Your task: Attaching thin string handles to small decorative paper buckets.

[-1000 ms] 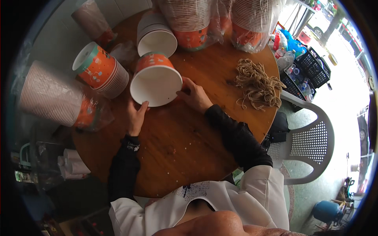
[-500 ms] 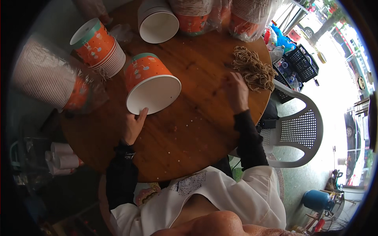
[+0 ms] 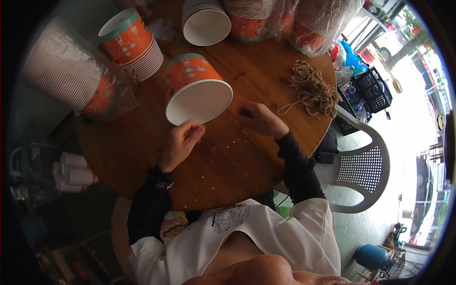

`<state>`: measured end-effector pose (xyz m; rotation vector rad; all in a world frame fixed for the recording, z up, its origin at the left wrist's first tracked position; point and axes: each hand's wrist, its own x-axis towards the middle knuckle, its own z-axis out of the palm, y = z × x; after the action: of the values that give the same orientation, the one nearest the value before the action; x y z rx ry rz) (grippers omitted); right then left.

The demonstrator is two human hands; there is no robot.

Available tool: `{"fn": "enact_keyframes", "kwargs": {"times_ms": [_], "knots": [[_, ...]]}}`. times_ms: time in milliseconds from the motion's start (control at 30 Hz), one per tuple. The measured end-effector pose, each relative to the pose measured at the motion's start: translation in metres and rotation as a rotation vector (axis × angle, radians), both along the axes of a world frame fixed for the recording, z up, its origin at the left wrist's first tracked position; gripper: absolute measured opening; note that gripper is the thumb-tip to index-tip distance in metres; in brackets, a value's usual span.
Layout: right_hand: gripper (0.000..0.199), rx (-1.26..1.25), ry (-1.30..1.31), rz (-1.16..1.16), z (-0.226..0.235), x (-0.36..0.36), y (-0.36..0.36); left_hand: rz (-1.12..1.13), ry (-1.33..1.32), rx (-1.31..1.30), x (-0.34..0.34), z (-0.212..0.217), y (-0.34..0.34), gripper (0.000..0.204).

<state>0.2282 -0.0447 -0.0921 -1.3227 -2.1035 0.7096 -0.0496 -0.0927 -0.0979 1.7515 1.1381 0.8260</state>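
Orange paper bucket (image 3: pixel 197 90) lies on its side on our round wooden table (image 3: pixel 223 166), its white open mouth turned toward us. We sit outdoors beside a white plastic chair (image 3: pixel 361 171), with black crates (image 3: pixel 373 88) past the table's far right edge. On the far side stand a stack of orange buckets (image 3: pixel 133 45), one white-lined bucket (image 3: pixel 206 21) with its mouth up, and clear bags of stacked buckets (image 3: pixel 304 19). A further bagged stack (image 3: pixel 66 71) lies at the left edge. A heap of brown twine (image 3: pixel 311 90) sits on the right side of the table.

Our left hand (image 3: pixel 180 142) is just below the bucket's rim, fingers curled and touching it. Our right hand (image 3: pixel 261 118) rests to the bucket's right, fingers pressed together, pinching one strand of twine (image 3: pixel 287 108) that trails from the heap.
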Motion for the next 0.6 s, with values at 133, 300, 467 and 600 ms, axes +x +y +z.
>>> {"fn": "enact_keyframes", "kwargs": {"times_ms": [133,300,467,600], "knots": [[0.012,-0.331,0.196,0.431,0.048,-0.014,0.023,0.071,-0.463,-0.079,0.041,0.006,0.021,0.018],[0.012,-0.142,0.379,-0.020,0.037,0.023,0.043,-0.011,-0.442,-0.116,0.045,-0.033,0.021,0.027],[0.010,-0.003,0.370,-0.486,-0.013,0.085,0.039,0.165,-0.524,-0.129,0.036,-0.034,0.034,0.049],[0.008,0.072,0.287,-0.508,-0.023,0.098,-0.005,0.155,-0.440,-0.230,0.025,-0.037,0.034,0.044]]}}
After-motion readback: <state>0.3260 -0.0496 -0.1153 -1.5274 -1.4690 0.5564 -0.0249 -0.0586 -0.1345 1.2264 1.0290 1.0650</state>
